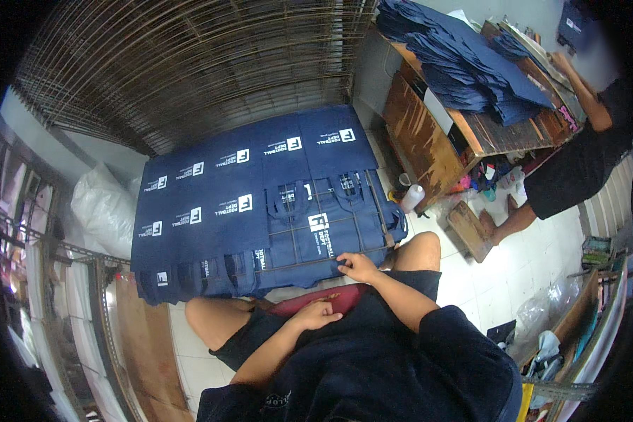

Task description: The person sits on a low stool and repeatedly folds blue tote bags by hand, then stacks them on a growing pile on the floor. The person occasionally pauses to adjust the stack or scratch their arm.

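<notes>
A pile of navy fabric bags point(211, 235) with white prints lies in front of me, flat panels in rows on top. Over the bags at the pile's near right lies a wire rack point(355, 224), with handles and prints showing through its bars. My right hand point(360, 269) is at the rack's near edge, its fingers curled; whether they grip the rod is too small to tell. Low over my lap, my left hand point(318, 316) hangs loosely with fingers stretched out and nothing in them. A dark red seat or pad point(295, 304) shows between my legs.
Raised wire racks point(190, 70) stand behind the pile. At right, a worn wooden table point(429, 148) bears stacked navy fabric point(478, 63), and another person point(577, 176) works beside it. A white bottle point(413, 198) stands near the pile. Metal shelving point(98, 302) is at left.
</notes>
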{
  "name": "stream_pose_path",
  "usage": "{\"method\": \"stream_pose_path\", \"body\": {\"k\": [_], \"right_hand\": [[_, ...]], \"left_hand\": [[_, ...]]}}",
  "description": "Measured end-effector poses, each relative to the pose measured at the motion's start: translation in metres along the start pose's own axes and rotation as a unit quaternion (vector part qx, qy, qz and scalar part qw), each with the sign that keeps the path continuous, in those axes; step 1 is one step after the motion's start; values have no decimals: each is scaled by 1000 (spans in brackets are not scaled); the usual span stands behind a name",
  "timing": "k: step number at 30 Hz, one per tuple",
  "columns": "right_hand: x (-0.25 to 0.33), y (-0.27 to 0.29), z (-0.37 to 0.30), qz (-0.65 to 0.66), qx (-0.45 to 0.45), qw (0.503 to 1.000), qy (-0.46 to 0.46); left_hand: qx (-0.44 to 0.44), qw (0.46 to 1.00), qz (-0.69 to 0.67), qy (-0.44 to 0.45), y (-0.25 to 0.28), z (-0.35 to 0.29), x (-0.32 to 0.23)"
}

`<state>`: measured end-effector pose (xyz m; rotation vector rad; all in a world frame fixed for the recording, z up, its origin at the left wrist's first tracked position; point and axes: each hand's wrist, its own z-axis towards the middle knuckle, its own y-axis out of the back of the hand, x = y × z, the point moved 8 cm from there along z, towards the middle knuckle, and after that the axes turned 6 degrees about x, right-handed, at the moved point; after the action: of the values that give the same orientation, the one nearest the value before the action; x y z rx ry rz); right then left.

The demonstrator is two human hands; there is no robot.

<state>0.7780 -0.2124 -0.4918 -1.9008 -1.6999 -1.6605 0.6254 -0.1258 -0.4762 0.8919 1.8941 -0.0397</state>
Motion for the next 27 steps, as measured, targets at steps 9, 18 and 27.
{"method": "stream_pose_path", "body": {"k": [9,18,27], "right_hand": [[-1,5,-2,17,-22,999,23],[73,130,-83,-217,-414,879,-92],[128,389,-189,-140,-758,592,237]], "left_hand": [[16,999,30,-6,-3,2,-2],[6,998,58,-5,-8,6,12],[-13,998,5,58,-12,2,20]]}}
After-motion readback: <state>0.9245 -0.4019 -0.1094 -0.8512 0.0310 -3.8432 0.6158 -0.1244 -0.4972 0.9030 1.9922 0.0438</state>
